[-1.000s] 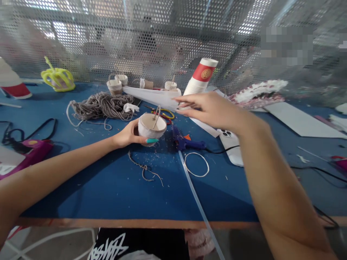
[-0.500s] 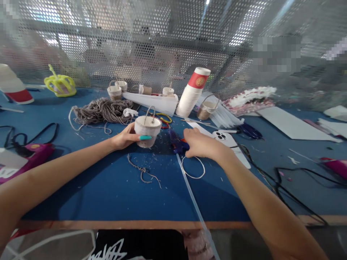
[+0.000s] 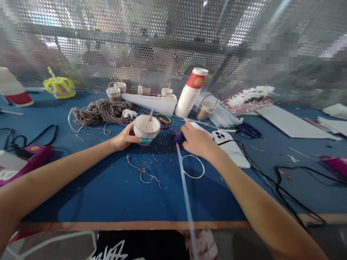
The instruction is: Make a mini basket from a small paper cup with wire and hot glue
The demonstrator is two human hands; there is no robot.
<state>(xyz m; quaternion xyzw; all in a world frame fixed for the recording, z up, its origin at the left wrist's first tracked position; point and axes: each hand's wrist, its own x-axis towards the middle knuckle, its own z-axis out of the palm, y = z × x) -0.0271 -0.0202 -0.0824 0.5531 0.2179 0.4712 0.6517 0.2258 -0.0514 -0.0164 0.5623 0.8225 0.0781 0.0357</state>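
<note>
The counter is showing deep blue. The held cup is looking off-white, a thumbnail is gleaming turquoise, and the glue gun is showing dark blue. The yarn is looking grey-brown, the ribbed ornament is glowing yellow-green, the stacked cups are displaying white under red with a gold emblem, and the mesh is bearing a dotted grey pattern.

A blue tabletop spans the view, ending at the near side in a brown edge. Behind it rises a perforated grey screen, with a horizontal bar across it and blurred shapes beyond. Pale light streaks the upper right. Grey floor shows below.
</note>
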